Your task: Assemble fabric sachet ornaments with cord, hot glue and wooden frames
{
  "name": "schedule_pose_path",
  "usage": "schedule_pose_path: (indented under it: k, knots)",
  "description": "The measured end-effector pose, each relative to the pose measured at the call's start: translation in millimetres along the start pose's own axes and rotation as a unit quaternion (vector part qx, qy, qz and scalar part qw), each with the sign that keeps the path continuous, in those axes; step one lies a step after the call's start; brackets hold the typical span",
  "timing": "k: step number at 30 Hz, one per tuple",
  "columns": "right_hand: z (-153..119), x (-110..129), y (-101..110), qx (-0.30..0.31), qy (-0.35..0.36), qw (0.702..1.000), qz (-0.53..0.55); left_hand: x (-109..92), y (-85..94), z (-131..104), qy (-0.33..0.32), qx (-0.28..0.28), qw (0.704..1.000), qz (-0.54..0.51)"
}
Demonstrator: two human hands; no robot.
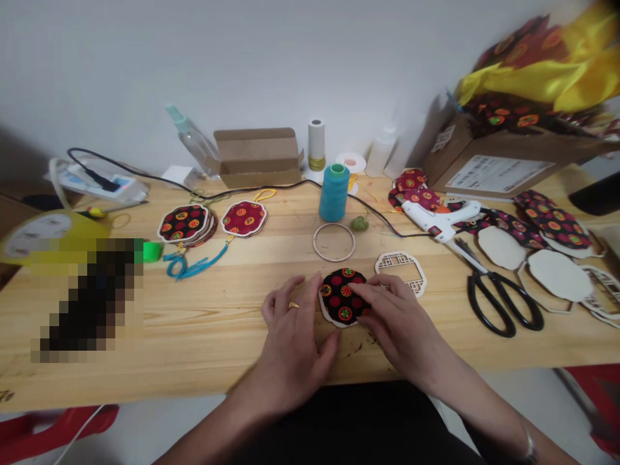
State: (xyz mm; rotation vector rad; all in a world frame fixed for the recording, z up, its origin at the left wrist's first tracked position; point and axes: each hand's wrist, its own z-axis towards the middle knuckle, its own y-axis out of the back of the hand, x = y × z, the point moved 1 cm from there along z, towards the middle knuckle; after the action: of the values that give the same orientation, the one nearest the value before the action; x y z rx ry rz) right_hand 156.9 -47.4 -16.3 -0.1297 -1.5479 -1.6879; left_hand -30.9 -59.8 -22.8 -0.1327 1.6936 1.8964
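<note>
A scalloped wooden plaque covered in black fabric with a red and orange floral print (345, 298) lies on the table in front of me. My right hand (400, 323) pinches its right edge, fingers on top and thumb at the lower side. Along the left edge rests my left hand (300, 329), its fingers stretched out and thumb apart. Just behind the right hand is a wooden lattice frame (416, 274), partly covered by the fingers. A thin wooden ring (334, 243) lies beyond the plaque, near a teal thread cone (334, 194).
Black-handled scissors (504, 303) and a white glue gun (438, 219) lie at right, by bare wooden plaques (559, 274). Finished tasselled ornaments (186, 223) are at left. A cardboard box of fabric (484, 155) stands back right. A black cord (271, 187) crosses the table.
</note>
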Motion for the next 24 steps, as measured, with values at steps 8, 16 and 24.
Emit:
schedule_pose_path:
  k: [8,16,24]
  knots:
    - [0.2,-6.2,12.1,-0.128,-0.042,0.991,0.008,-0.8,0.9,1.2,0.005,-0.001,1.000,-0.009]
    - [-3.6,-8.5,10.4,-0.165,-0.072,0.984,-0.002,-2.0,2.5,0.4,-0.006,0.002,1.000,0.004]
    - [-4.6,-5.8,0.7,-0.116,-0.115,0.984,-0.075,-1.2,0.8,1.2,-0.007,0.002,1.000,0.027]
